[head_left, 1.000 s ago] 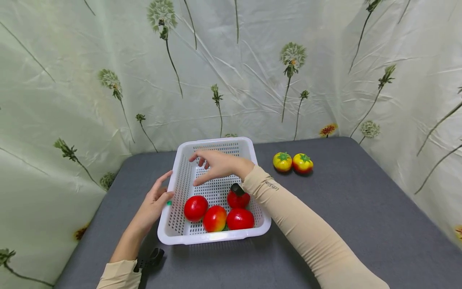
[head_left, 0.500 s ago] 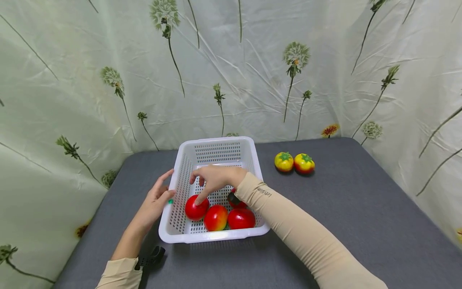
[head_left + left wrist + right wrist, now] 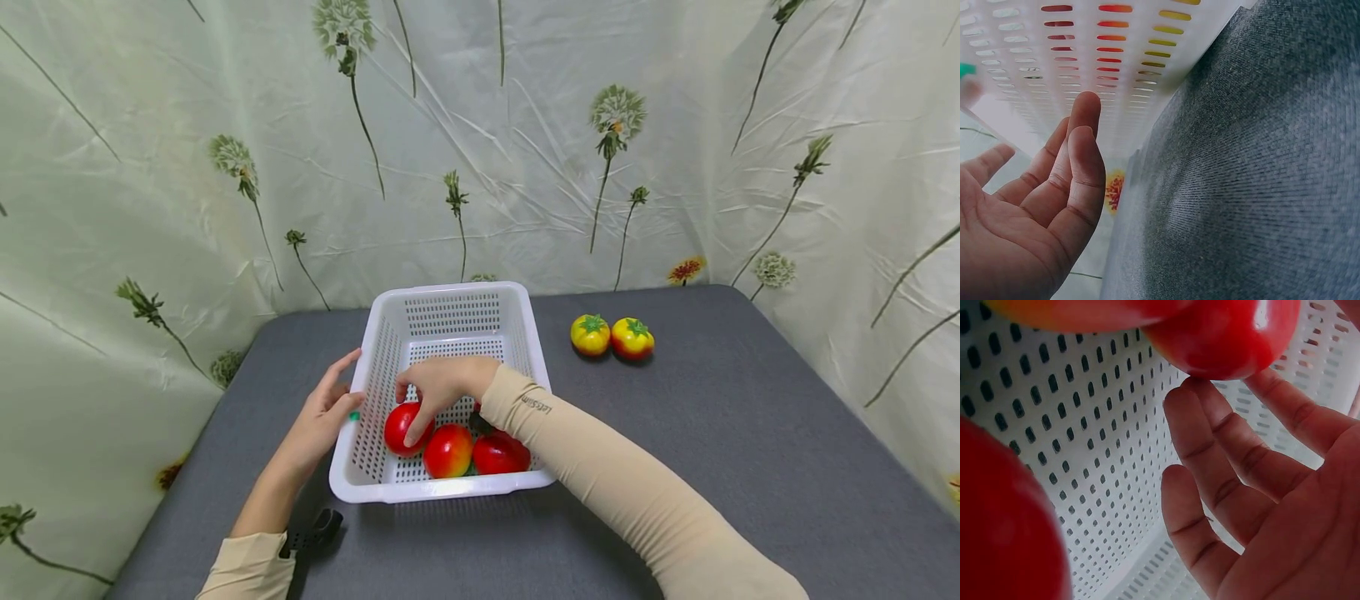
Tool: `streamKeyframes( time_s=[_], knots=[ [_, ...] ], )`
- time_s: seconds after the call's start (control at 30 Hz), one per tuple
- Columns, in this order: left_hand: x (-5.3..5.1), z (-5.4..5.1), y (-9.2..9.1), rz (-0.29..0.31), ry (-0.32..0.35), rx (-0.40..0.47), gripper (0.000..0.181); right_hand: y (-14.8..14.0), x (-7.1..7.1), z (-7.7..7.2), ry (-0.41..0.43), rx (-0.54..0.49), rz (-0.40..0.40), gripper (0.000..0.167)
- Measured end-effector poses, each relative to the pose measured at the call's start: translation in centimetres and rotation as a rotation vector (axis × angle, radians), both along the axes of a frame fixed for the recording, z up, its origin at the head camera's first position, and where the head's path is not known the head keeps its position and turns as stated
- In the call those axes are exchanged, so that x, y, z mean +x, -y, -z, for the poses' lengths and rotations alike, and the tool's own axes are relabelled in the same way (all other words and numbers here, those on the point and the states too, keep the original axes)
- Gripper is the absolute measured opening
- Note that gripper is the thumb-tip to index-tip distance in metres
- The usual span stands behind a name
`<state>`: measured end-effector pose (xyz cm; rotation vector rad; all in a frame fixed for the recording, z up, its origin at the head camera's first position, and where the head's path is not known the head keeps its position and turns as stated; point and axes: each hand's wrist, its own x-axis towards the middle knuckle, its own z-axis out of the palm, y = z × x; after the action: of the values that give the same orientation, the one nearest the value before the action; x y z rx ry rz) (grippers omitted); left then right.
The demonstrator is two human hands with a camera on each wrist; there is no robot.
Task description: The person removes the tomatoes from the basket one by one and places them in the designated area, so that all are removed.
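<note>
In the head view a white perforated basket (image 3: 420,492) holds several red fruits. The right hand (image 3: 442,385) reaches in from the right and grips the leftmost red fruit (image 3: 397,429), thumb on its near side and fingers behind. The right wrist view has the fingers of this hand (image 3: 1247,469) against the same fruit (image 3: 1229,337). Outside the basket's left wall is the left hand (image 3: 315,425), its thumb and a finger touching the rim, other fingers loosely bent. In the left wrist view this hand (image 3: 1041,206) lies beside the slotted wall (image 3: 1085,69).
Two yellow-red fruits with green tops, one (image 3: 590,335) beside the other (image 3: 632,339), rest on the dark grey table (image 3: 712,400) right of the basket. A patterned curtain (image 3: 525,167) hangs behind. A black strap (image 3: 318,532) is by the left wrist.
The right hand has moved down and nearer inside the basket, from above the bare part onto the leftmost red fruit, and closed round it. The left hand has stayed at the rim.
</note>
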<state>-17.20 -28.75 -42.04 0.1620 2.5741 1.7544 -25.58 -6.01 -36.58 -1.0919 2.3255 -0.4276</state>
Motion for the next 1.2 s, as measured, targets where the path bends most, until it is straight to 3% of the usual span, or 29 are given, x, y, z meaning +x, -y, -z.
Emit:
streamKeyframes(
  time_s=[0.33,0.73,0.93,1.2],
  knots=[
    [0.0,0.1,0.0,-0.004,0.006,0.005,0.068,-0.3,-0.3,0.2,0.006,-0.006,0.043,0.046],
    [-0.2,0.1,0.0,-0.015,0.005,-0.011,0.066,-1.4,-1.8,0.1,-0.037,-0.004,0.128,0.046],
    [-0.2,0.1,0.0,-0.007,-0.002,-0.005,0.066,-1.7,-2.2,0.1,-0.073,-0.008,0.106,0.043],
    [-0.1,0.1,0.0,-0.004,-0.003,-0.009,0.066,-2.1,-2.1,-0.5,-0.095,0.023,0.135,0.062]
  ],
)
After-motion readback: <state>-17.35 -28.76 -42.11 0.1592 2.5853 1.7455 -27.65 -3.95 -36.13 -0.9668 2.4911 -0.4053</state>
